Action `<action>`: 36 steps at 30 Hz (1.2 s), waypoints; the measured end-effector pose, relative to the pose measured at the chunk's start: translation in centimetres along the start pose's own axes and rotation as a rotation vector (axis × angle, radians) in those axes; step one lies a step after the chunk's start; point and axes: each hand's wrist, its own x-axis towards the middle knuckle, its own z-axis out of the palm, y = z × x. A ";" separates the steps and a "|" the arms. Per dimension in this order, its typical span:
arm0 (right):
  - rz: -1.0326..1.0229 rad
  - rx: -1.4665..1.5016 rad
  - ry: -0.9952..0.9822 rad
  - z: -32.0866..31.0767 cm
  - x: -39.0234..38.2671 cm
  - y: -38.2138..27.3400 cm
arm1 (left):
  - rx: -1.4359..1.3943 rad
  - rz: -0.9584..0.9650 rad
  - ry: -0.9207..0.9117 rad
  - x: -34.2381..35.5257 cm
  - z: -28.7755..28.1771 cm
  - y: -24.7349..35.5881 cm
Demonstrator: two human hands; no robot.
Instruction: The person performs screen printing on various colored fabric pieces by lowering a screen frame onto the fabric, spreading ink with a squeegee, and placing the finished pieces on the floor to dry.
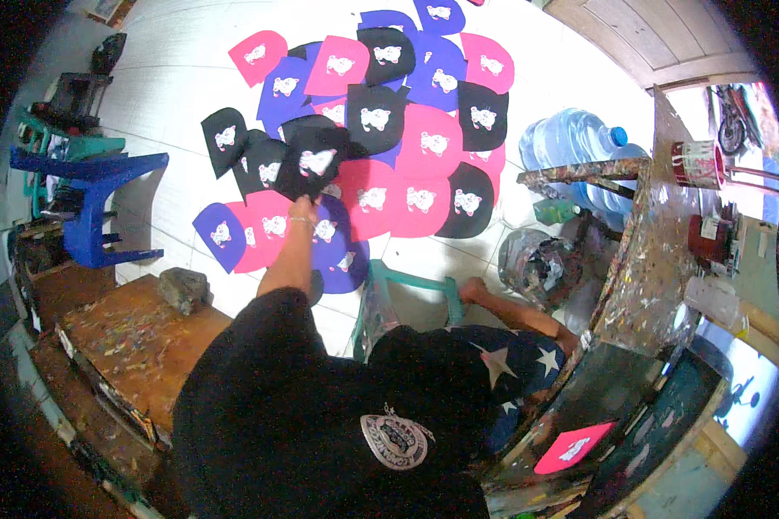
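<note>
My left hand (304,210) reaches forward over the floor, its fingers closed on the near edge of a black cloth piece (313,163) with a rounded end and a small white animal print. That piece is over other cut pieces spread on the white tiles, among them a pink piece (428,143), a purple piece (437,76) and a black piece (376,121), many overlapping and bearing the same print. My right hand (471,291) is low beside the rim of a green plastic stool (415,281). Its fingers are curled; whether they hold anything is unclear.
Large blue water bottles (571,138) lie at the right, behind a paint-stained wooden bench (632,294). On it stands a paint tin (699,164); a pink printed piece (574,448) lies nearer me. Leftward are a blue plastic chair (104,199), a stained board (138,333) and a block (183,290).
</note>
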 end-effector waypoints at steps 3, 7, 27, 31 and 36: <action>-0.132 0.011 0.078 4.6 2.8 4.9 | 0.383 0.247 -0.115 8.5 -1.6 4.4; -0.161 0.108 0.059 4.6 1.2 5.3 | 0.071 0.086 -0.046 10.3 2.6 5.4; -0.260 0.313 0.022 3.1 4.8 8.5 | 1.230 0.416 -0.765 -33.1 3.9 -15.9; -0.138 0.181 0.030 2.5 6.3 6.9 | 0.812 0.921 -1.668 -50.3 8.9 -14.6; -0.443 -0.319 -0.281 7.2 17.4 25.8 | 0.753 1.174 -2.274 -65.0 12.7 -16.1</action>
